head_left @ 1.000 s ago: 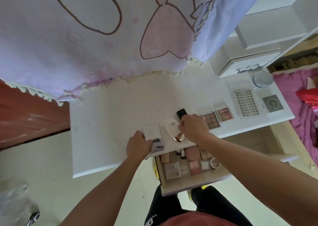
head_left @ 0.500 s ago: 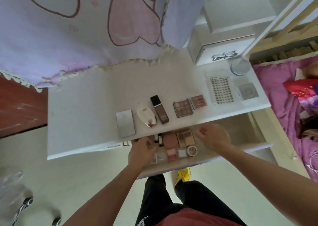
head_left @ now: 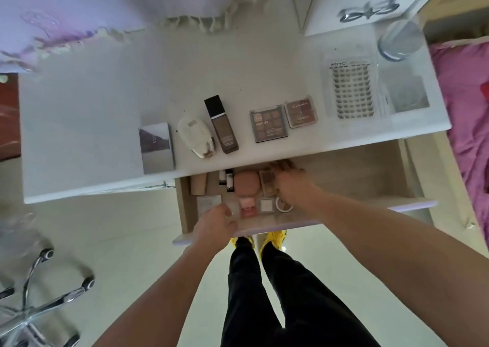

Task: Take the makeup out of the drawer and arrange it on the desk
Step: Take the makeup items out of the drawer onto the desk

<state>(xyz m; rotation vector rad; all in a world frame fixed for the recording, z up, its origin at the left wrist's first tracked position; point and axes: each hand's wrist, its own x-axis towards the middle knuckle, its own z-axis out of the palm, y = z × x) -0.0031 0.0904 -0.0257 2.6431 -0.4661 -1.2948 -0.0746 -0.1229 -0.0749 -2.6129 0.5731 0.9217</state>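
The drawer [head_left: 185, 214] under the white desk [head_left: 79, 135] stands pulled out. It holds a beige tube [head_left: 199, 184], two small tubes [head_left: 225, 179], a pink round compact [head_left: 246, 185], a brown palette [head_left: 266, 185], a pink blush [head_left: 246, 207] and a round pot [head_left: 284, 207]. My right hand [head_left: 291, 185] reaches into the drawer and grips the brown palette's right side. At the drawer's front, my left hand [head_left: 215, 227] pinches a small pale case [head_left: 232, 206]. On the desk lie a silver box [head_left: 156, 147], a white oval compact [head_left: 195, 137], a foundation bottle [head_left: 221, 124] and two eyeshadow palettes [head_left: 268, 123].
A lash tray [head_left: 353, 90], a clear square case [head_left: 408, 94] and a round jar [head_left: 401, 39] sit at the desk's right end, in front of a white box [head_left: 367, 2]. A chair base [head_left: 39, 307] stands at the lower left. A pink bed [head_left: 468, 108] lies to the right.
Both hands left the desk after setting down the silver box and the oval compact. They dropped into the drawer, and the right hand moved left onto the brown palette. The view tilted down.
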